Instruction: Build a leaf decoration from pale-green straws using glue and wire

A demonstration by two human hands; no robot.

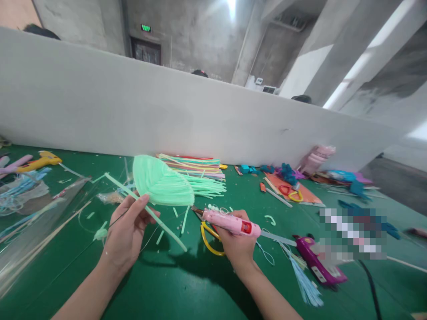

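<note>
My left hand [128, 231] pinches a light green fan-shaped piece of cut foam strips [160, 181] and holds it up above the green table [173, 284]. A long green stick [147, 211] runs slanted under it, past my fingers. My right hand [235, 242] is closed round a pink hot glue gun [230, 223] whose nozzle points left, close to the lower edge of the green piece. Under the right hand lie yellow-handled scissors [208, 238].
A stack of coloured foam sheets [195, 165] lies by the white partition [167, 115]. A purple glue gun [318, 262] and light blue strips [305, 284] lie right. A yellow glue gun [40, 161] and clear plastic film [36, 222] lie left. Other people's heads show behind the partition.
</note>
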